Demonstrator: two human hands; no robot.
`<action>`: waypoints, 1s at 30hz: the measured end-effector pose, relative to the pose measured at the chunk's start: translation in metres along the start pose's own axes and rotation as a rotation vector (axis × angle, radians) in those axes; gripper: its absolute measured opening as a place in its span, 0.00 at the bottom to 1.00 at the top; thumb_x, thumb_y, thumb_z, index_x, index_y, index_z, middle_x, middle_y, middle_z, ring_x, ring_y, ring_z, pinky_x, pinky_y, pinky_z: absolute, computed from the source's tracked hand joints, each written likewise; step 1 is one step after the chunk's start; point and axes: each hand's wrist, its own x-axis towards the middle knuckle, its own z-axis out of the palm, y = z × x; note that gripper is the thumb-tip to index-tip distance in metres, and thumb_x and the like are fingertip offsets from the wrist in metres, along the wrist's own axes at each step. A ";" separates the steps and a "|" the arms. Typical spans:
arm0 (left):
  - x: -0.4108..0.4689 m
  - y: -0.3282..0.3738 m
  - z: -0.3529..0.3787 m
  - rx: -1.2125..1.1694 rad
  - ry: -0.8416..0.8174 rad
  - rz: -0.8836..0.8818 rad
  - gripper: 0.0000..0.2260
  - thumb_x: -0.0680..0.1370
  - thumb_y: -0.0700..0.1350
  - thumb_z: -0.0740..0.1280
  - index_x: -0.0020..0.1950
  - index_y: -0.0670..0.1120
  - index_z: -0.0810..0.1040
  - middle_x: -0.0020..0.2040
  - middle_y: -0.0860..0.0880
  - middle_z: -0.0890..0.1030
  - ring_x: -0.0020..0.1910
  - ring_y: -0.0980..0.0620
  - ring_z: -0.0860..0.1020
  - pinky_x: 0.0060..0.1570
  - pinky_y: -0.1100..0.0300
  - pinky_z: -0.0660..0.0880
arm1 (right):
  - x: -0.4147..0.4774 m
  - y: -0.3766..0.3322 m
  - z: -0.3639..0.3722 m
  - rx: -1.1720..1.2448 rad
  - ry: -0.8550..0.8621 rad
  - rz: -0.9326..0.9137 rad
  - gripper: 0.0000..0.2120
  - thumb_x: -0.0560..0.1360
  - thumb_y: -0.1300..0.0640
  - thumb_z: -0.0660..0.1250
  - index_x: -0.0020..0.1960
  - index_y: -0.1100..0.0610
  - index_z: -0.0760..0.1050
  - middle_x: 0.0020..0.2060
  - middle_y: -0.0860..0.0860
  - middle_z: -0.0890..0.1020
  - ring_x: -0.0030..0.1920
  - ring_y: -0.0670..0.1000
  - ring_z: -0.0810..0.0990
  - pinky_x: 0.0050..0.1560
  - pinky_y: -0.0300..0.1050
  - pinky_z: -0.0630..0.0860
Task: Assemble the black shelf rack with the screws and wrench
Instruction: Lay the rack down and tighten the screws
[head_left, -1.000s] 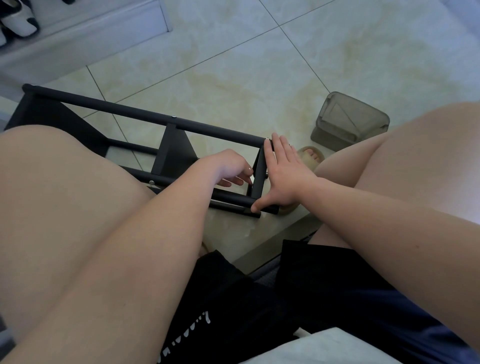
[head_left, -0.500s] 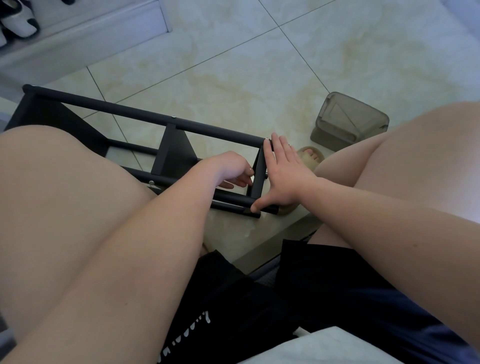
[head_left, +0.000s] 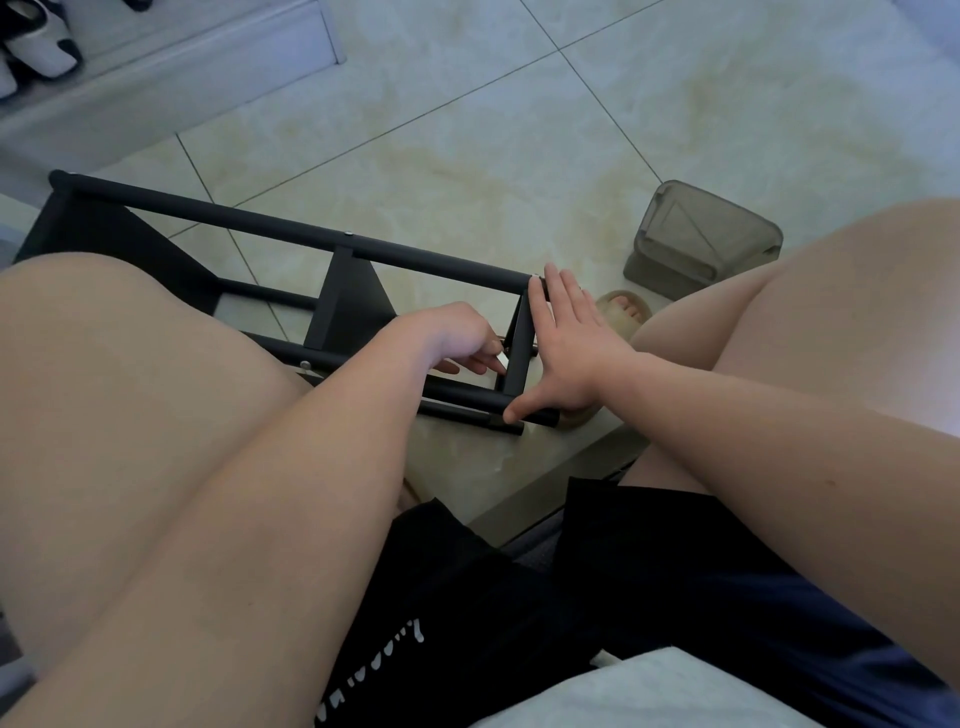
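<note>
At the centre of the view, on the floor (head_left: 467, 130) between the knees, the rack (head_left: 291, 236) is laid down, with its long bars run out toward 10 o'clock. Its near end panel (head_left: 519, 358) is flanked by both hands. The right hand (head_left: 566, 348) is spread flat against the outer face, fingers straight, and the thumb is set on the lower bar. The left hand (head_left: 457, 338) is curled at the inner face, and a small metal part (head_left: 502, 341) is pinched at its fingertips; whether a screw or the wrench is held cannot be told.

A fastening at this panel is judged to be the step in hand. The panel is best kept square to the bars by steady pressure from the flat hand, so that the holes are kept aligned. The thread should be started by fingertip and turned lightly, and force should be saved until it is felt to run true, since a crooked start could bind.

At 2 o'clock, near the foot (head_left: 626, 312), a grey translucent box (head_left: 701, 244) is seen, apparently tipped over. Its contents cannot be made out.
</note>
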 end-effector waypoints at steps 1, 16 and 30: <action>0.000 -0.001 -0.001 -0.001 -0.006 -0.001 0.07 0.83 0.43 0.60 0.49 0.49 0.76 0.38 0.58 0.86 0.44 0.58 0.81 0.49 0.57 0.73 | 0.000 0.000 0.000 0.000 0.000 0.001 0.79 0.54 0.18 0.69 0.79 0.59 0.26 0.78 0.59 0.28 0.78 0.58 0.27 0.77 0.53 0.33; -0.007 -0.008 -0.010 0.207 -0.044 0.056 0.07 0.83 0.41 0.63 0.47 0.49 0.78 0.40 0.57 0.86 0.43 0.59 0.79 0.49 0.59 0.72 | 0.002 0.000 -0.001 -0.009 -0.008 0.004 0.79 0.54 0.18 0.69 0.79 0.60 0.26 0.78 0.60 0.28 0.78 0.59 0.27 0.78 0.54 0.34; -0.004 -0.014 -0.012 0.478 -0.045 0.109 0.03 0.80 0.43 0.68 0.49 0.51 0.81 0.43 0.55 0.79 0.50 0.51 0.75 0.55 0.57 0.69 | 0.002 0.000 0.000 -0.004 0.002 0.004 0.79 0.54 0.18 0.69 0.79 0.60 0.27 0.78 0.60 0.28 0.79 0.59 0.28 0.79 0.54 0.34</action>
